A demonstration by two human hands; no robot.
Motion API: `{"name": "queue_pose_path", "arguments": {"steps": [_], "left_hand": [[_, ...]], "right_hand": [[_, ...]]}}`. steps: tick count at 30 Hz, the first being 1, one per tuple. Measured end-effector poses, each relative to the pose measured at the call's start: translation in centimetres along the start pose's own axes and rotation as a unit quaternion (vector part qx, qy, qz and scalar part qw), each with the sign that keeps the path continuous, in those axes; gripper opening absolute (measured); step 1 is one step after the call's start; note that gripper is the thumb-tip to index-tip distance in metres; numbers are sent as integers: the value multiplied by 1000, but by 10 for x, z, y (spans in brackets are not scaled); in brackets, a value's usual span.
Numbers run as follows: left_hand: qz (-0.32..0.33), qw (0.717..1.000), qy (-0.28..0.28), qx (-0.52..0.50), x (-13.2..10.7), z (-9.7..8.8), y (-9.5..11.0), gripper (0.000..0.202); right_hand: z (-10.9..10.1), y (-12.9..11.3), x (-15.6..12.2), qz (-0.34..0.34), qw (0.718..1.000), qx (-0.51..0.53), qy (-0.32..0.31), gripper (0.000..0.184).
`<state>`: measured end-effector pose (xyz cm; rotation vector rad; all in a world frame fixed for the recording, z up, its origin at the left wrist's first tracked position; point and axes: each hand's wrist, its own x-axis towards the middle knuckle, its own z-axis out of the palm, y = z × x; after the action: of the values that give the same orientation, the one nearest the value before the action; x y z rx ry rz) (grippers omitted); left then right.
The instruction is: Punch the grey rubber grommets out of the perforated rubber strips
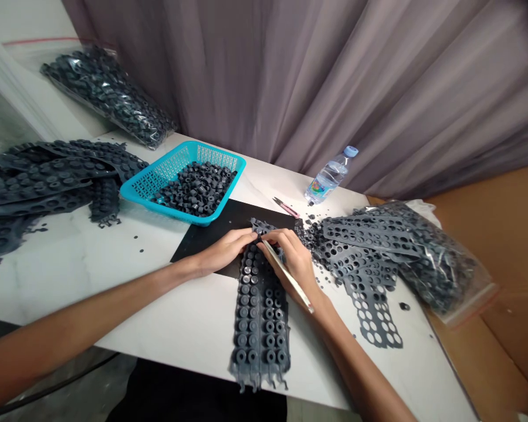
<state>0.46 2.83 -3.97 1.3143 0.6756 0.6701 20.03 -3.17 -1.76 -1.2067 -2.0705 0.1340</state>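
A dark grey moulded rubber sheet (255, 316), with rows of round ring-shaped parts, lies lengthwise in front of me. My left hand (229, 246) is closed at its far end, fingertips pinching the rubber. My right hand (293, 252) grips a slim white pen-like tool (290, 281), its tip hidden near the left fingertips. Both hands meet over a black mat (213, 237) that lies partly under the sheet. Beyond the left hand stands a turquoise basket (134, 196) with many small black rubber pieces (198, 187) in it.
Uncut rubber sheets (48, 176) are heaped at the left, by a zip bag of black pieces (105, 88). Pink-handled snips (287, 207) and a water bottle (330, 176) are at the back. Punched-out sheets (369, 252), scraps and another filled bag (444, 269) lie at the right.
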Motion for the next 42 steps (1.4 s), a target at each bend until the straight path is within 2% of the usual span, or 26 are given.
{"name": "queue_pose_path", "arguments": {"steps": [3,8,12,14,17,20,23,25,28,30,33,37,42], "left_hand": [[16,1000,-8,1,1,1,0,35],[42,999,-9,23,0,2,2,38],[43,998,-2,52,0,3,3,38],[42,997,-5,70,1,3,5,37],[27,996,-11,81,2,2,4,37],[9,997,-12,73,0,0,1,38],[-32,999,7,32,-2,-3,-2,35],[-62,998,19,-15,-2,-3,-1,34],[-62,995,-1,-78,-1,-1,4,34],[-53,993,-18,-100,-1,-1,7,33],[-59,992,-9,-115,0,-2,8,29],[-59,989,-15,-135,0,-5,8,22],[-51,990,-16,-132,1,-5,7,17]], "right_hand": [[2,-1,1,15,1000,-11,9,13],[5,2,0,6,998,-65,11,27],[9,0,0,-19,991,-129,-6,26],[13,-1,2,-9,989,-145,4,26],[15,7,4,73,983,-152,68,29],[3,30,2,176,958,-176,144,34],[-18,56,-6,210,945,-216,124,35],[-29,64,-12,225,943,-222,106,35],[-32,54,-13,207,963,-149,91,33],[-26,38,-11,189,976,-75,82,31],[-14,13,-7,131,989,-18,62,18],[-6,-5,-6,41,999,0,23,12],[-6,-5,-6,-21,999,-25,-13,13]]}}
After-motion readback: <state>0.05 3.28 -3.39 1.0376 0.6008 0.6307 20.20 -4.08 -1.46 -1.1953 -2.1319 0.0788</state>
